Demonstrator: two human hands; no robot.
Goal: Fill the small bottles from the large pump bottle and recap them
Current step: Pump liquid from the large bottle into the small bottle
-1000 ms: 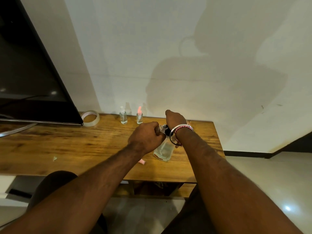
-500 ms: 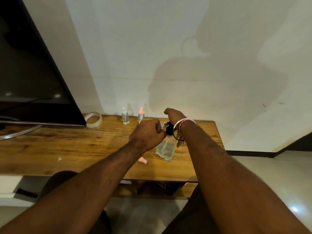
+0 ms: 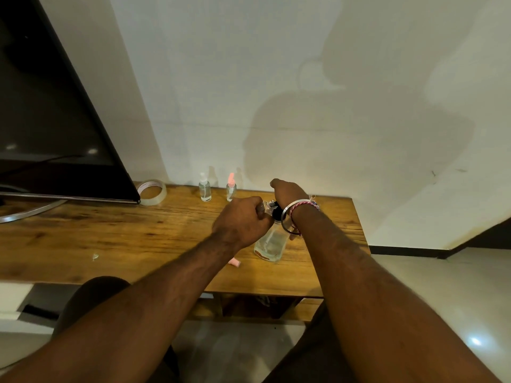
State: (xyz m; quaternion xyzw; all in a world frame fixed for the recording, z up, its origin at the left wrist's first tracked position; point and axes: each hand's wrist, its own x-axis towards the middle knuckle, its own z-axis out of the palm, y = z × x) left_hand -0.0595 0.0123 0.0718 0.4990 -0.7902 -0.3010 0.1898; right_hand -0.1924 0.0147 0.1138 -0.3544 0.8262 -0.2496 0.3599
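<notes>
The large clear pump bottle (image 3: 270,243) stands on the wooden table (image 3: 116,233), right of centre. My right hand (image 3: 287,192) sits over its black pump head (image 3: 276,213), fingers bent down and mostly hidden. My left hand (image 3: 241,220) grips a small clear bottle (image 3: 266,208) held up against the pump's spout. Two other small bottles stand by the wall: one with a white cap (image 3: 205,187), one with a pink cap (image 3: 231,187). A loose pink cap (image 3: 234,261) lies on the table under my left forearm.
A roll of clear tape (image 3: 152,191) lies at the back, next to a dark TV screen (image 3: 47,120) on a curved metal stand (image 3: 30,212). A small scrap (image 3: 95,256) lies at the front left. The table's right edge is near my right arm.
Both hands keep their places at the pump bottle. Only the camera view has shifted a little.
</notes>
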